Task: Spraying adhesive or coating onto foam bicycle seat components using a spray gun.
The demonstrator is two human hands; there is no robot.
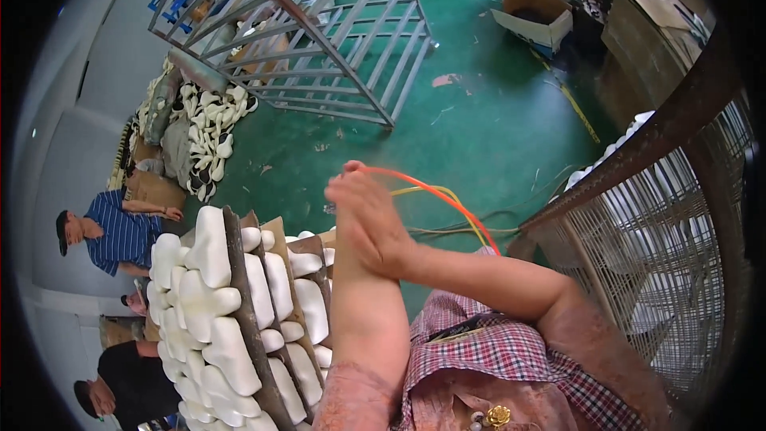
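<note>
The right hand (369, 217) presses over the left hand (353, 166) where the orange hose (435, 189) ends, any grip unclear, while white moulded pieces (209, 299) sit already layered on boards (236, 243), near left.

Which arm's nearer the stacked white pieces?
Left. The left forearm is just right of the white pieces in view; the right forearm lies beyond it, farther right.
</note>
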